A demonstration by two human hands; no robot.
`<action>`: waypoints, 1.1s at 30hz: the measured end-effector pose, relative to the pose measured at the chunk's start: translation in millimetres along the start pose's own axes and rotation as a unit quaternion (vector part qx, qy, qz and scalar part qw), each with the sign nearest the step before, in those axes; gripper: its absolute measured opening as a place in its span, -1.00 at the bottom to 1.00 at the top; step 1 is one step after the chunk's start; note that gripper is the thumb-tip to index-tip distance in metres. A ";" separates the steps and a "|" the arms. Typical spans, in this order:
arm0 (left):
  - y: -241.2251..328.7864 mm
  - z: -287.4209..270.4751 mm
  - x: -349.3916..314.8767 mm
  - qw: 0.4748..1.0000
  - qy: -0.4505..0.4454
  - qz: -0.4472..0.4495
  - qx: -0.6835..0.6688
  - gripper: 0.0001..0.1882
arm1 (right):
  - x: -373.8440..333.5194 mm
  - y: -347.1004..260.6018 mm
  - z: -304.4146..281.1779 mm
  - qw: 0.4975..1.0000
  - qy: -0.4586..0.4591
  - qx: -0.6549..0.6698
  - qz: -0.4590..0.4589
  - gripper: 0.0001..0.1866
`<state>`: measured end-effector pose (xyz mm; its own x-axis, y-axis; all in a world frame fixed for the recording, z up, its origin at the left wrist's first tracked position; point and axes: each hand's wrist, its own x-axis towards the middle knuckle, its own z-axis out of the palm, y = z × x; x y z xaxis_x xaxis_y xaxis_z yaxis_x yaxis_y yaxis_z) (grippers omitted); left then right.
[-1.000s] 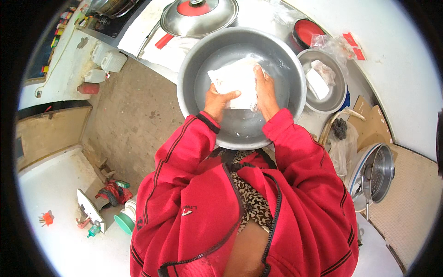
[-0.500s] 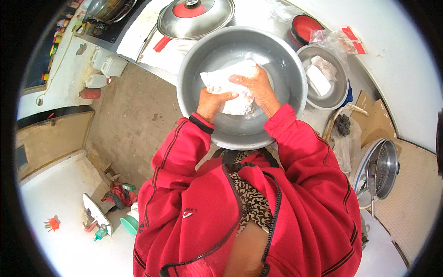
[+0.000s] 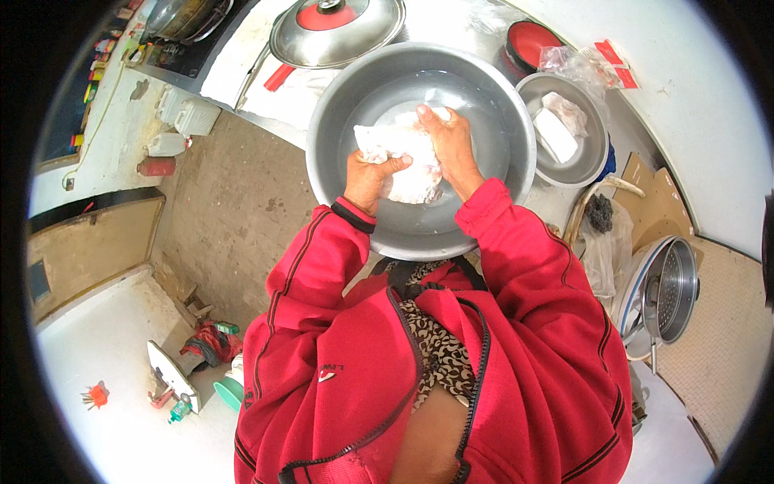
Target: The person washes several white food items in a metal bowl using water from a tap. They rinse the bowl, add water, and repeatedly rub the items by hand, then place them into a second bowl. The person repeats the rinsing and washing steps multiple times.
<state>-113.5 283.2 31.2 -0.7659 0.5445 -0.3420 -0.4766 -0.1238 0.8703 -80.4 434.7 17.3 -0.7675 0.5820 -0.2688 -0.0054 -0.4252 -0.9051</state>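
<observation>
A large grey metal basin (image 3: 322, 121) with water in it stands in front of me. Over it I hold a limp, pale slab tinged with pink (image 3: 413, 177); it is overexposed, so I cannot tell whether it is raw meat or wet cloth. My left hand (image 3: 368, 179) grips its near left side, thumb on top. My right hand (image 3: 453, 149) is closed on its right side, with the thumb pointing up and away. The fingers under the slab are mostly hidden.
Right of the basin sits a smaller grey bowl (image 3: 587, 165) holding a white block (image 3: 556, 135) and a crumpled, pale plastic-like piece. Behind are a lidded pan (image 3: 337, 34) and a red bowl (image 3: 532, 47). A steamer insert (image 3: 676, 290) leans at the right.
My right hand has shifted its hold, its thumb lifting from across the slab to point upward. The left hand stays nearly where it was.
</observation>
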 end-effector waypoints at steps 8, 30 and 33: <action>-6.4 -3.3 -2.7 1.000 0.019 -0.021 0.014 -0.66 | 30.4 36.9 -30.2 0.991 0.041 -0.125 0.014 -0.62; -22.8 -21.7 32.0 0.994 0.062 -0.090 -0.005 -0.65 | -31.8 26.7 3.8 0.950 -0.233 -0.152 -0.141 -0.55; -15.2 -16.8 26.2 0.997 0.006 -0.057 -0.060 -0.63 | -50.4 9.5 13.2 0.763 -0.173 -0.477 -0.401 -0.51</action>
<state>-133.6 285.5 3.1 -0.7090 0.5505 -0.4407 -0.6077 -0.1600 0.7779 -50.3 392.2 26.6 -0.8866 0.1011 0.4513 -0.2208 0.7650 -0.6051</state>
